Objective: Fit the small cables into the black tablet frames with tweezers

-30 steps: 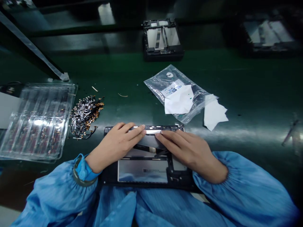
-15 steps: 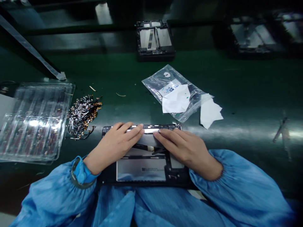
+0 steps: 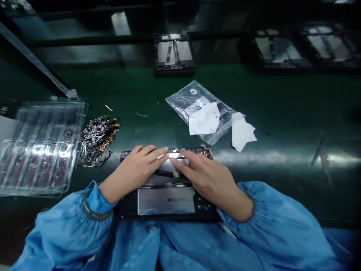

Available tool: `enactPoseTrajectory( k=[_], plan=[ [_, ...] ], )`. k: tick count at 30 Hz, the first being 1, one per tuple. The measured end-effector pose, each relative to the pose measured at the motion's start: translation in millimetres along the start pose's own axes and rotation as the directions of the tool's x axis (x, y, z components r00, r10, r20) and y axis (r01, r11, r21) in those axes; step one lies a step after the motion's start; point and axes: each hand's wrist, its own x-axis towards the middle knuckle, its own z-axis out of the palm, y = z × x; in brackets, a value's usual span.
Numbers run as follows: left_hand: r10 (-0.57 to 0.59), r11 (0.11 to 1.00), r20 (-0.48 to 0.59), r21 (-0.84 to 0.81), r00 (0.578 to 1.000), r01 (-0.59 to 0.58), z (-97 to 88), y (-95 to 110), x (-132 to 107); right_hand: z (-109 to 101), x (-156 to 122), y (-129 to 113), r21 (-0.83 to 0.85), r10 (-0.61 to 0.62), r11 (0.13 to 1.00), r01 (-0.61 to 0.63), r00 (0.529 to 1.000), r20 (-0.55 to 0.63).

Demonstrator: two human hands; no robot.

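Note:
A tablet with its back off (image 3: 166,201) lies at the bench's front edge, close to my blue smock. Across its far edge rests my left hand (image 3: 138,165), fingers stretched out and fingertips on a bright strip. My right hand (image 3: 207,175) lies over the right part, its index fingertip at the far edge and its thumb tip a little lower, apart from each other. Between the hands a dark flat cable (image 3: 165,174) crosses the silver inner surface. My palms hide much of the tablet's sides. Anything small under the fingertips cannot be made out.
Left of the tablet are a heap of small flex cables (image 3: 97,139) and clear plastic trays (image 3: 39,150). Beyond it lie a clear bag (image 3: 180,99) and torn white paper (image 3: 244,131). A stack of tablet frames (image 3: 175,69) stands farther back; tweezers (image 3: 321,152) lie right.
My right hand has moved left along the far edge, its thumb and index fingertip now farther apart. My left hand stays nearly in place. The view has shifted slightly.

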Motion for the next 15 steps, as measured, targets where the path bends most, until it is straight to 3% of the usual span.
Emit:
enactPoseTrajectory(
  k=[4,6,8,10,12,15],
  plan=[
    [-0.078,0.972,-0.088,-0.23,0.993,0.056,6.3,-8,2,-4,-19,8,0.023,0.154,0.988,-0.153,0.984,-0.086],
    [-0.186,0.952,-0.133,-0.27,0.973,0.145,9.8,-9,6,-5,-35,13,0.096,0.344,0.938,-0.332,0.924,-0.17],
    [-0.28,0.939,-0.114,-0.241,0.953,0.247,11.6,-8,13,-5,-49,14,0.19,0.534,0.843,-0.504,0.826,-0.181],
    [-0.319,0.929,-0.028,-0.207,0.947,0.306,10.6,-6,20,-4,-56,12,0.312,0.669,0.719,-0.621,0.74,-0.066],
    [-0.354,0.908,0.056,-0.217,0.934,0.357,6.2,-7,23,-6,-59,9,0.45,0.724,0.547,-0.706,0.669,0.168],
    [-0.507,0.799,0.046,-0.35,0.86,0.49,-5.6,-15,19,-9,-59,8,0.6,0.678,0.178,-0.78,0.539,0.5]
  ],
)
